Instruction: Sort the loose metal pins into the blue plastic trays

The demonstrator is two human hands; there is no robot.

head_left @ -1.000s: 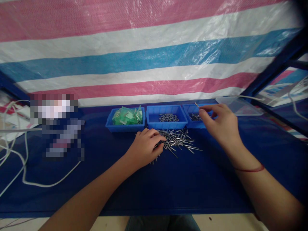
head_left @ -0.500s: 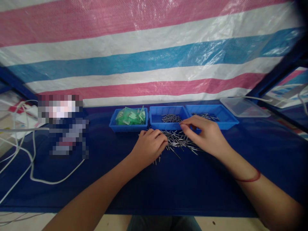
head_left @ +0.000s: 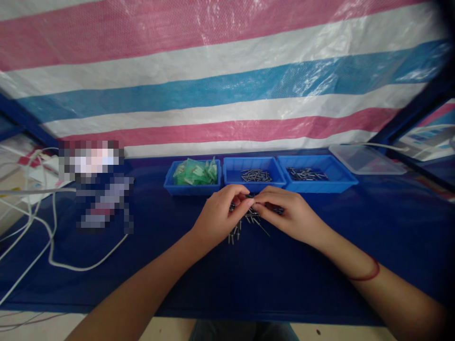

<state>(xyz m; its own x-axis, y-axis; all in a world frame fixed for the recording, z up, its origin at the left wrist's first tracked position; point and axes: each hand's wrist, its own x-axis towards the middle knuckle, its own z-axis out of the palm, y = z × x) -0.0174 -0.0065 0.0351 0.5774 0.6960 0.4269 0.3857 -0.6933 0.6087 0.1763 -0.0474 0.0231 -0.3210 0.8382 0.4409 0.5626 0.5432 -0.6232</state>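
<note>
A loose pile of thin metal pins (head_left: 251, 217) lies on the dark blue table, partly hidden by both hands. My left hand (head_left: 222, 210) is over the pile's left side, its thumb and forefinger pinched on something small. My right hand (head_left: 287, 210) meets it fingertip to fingertip above the pile, its fingers also pinched; what it holds is too small to make out. Behind them, the middle blue bin (head_left: 254, 185) and the right blue bin (head_left: 323, 185) each contain metal pins. A left blue bin (head_left: 192, 190) holds green plastic packets (head_left: 195, 173).
White cables (head_left: 81, 269) loop across the table's left side, beside a pixelated area. A clear plastic lid (head_left: 368, 160) lies at the back right. A striped plastic sheet (head_left: 227, 85) hangs behind the bins, and blue frame posts stand at both sides.
My right hand has moved left and down from the front of the bins to meet my left hand. My left thumb and forefinger have lifted and turned toward it. The view has shifted slightly.
</note>
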